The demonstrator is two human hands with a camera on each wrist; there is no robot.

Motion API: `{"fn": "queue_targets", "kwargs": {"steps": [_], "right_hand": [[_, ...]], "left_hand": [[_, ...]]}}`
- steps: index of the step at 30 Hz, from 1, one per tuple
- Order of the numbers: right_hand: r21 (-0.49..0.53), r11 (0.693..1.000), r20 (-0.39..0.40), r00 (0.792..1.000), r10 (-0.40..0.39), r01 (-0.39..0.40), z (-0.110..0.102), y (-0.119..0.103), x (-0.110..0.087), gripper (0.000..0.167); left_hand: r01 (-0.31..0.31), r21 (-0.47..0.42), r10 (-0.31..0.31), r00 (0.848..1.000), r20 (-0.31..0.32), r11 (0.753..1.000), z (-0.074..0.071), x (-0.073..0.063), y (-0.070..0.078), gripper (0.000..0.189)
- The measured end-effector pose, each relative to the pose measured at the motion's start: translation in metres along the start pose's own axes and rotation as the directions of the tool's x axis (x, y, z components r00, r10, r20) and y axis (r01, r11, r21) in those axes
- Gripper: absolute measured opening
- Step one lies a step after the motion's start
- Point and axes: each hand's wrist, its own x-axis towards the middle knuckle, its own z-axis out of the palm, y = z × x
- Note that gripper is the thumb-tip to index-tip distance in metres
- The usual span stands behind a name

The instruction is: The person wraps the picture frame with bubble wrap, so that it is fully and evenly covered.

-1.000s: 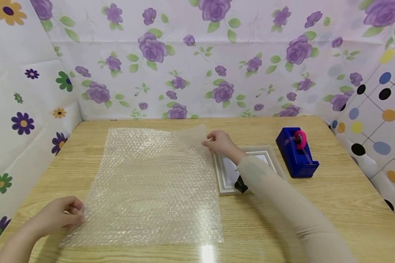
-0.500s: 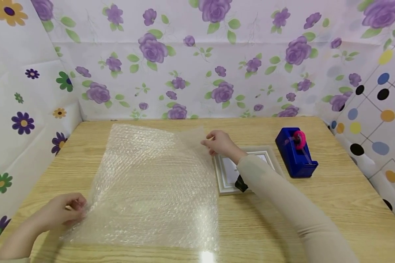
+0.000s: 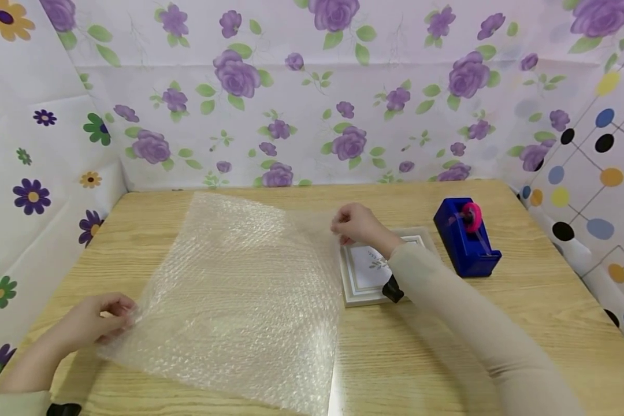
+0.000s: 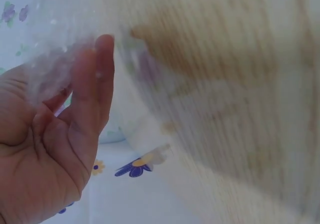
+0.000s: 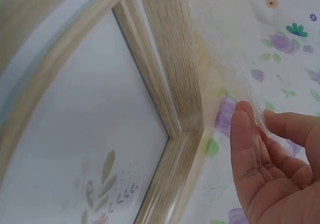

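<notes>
A clear sheet of bubble wrap (image 3: 239,289) spans the left and middle of the wooden table. My left hand (image 3: 101,323) pinches its left edge near the front corner; the left wrist view shows the film between thumb and fingers. At the sheet's far right corner, my right hand (image 3: 361,225) pinches the edge, which the right wrist view also shows, with the thumb (image 5: 290,124) against the fingers. Below that hand lies a pale wood picture frame (image 3: 349,283) with a leaf print, partly covered by my right forearm.
A blue tape dispenser (image 3: 468,254) with a pink-cored roll stands to the right of the picture frame. Flowered cloth (image 3: 291,115) hangs behind the wooden table (image 3: 421,370), and a dotted cloth (image 3: 593,202) borders its right side.
The bubble wrap has shifted and turned, its far left corner moving right and its front right corner coming nearer. Both hands keep their grip; the right has moved slightly right.
</notes>
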Motion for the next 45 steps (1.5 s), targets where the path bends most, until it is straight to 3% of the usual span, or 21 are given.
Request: {"fn": "queue_targets", "kwargs": {"steps": [5, 10, 15, 17, 23, 30, 38, 45], "right_hand": [[0.032, 0.998, -0.012, 0.998, 0.058, -0.057, -0.003, 0.006, -0.007, 0.009], [0.056, 0.994, -0.008, 0.996, 0.093, -0.092, -0.004, 0.011, -0.015, 0.012], [0.064, 0.993, -0.016, 0.995, 0.096, -0.094, -0.007, 0.016, -0.025, 0.013], [0.077, 0.993, -0.009, 0.996, 0.094, -0.093, -0.008, 0.018, -0.028, 0.012], [0.130, 0.986, 0.038, 0.995, 0.097, -0.101, -0.009, 0.024, -0.038, 0.010], [0.147, 0.982, 0.076, 0.991, 0.106, -0.116, -0.009, 0.033, -0.050, 0.010], [0.176, 0.980, 0.093, 0.993, 0.074, -0.090, -0.004, 0.042, -0.062, 0.012], [0.195, 0.974, 0.111, 0.990, 0.090, -0.111, 0.001, 0.046, -0.073, 0.009]], "left_hand": [[0.054, -0.004, -0.054, 0.999, 0.005, 0.999, -0.004, 0.002, 0.004, 0.035], [0.106, 0.004, -0.106, 0.989, 0.101, 0.994, -0.012, -0.001, 0.004, 0.043], [0.100, -0.055, -0.091, 0.984, 0.151, 0.993, -0.016, -0.002, 0.002, 0.044], [0.104, -0.074, -0.094, 0.987, 0.130, 0.992, -0.017, -0.001, 0.002, 0.045], [0.108, -0.071, -0.110, 0.994, -0.018, 0.992, -0.016, 0.007, 0.009, 0.042], [0.062, -0.037, -0.067, 0.982, -0.174, 0.997, -0.015, 0.021, 0.016, 0.042], [0.050, 0.006, -0.047, 0.969, -0.244, 0.999, -0.020, 0.041, 0.021, 0.044], [0.063, 0.020, -0.056, 0.968, -0.243, 0.998, -0.027, 0.055, 0.027, 0.045]]}}
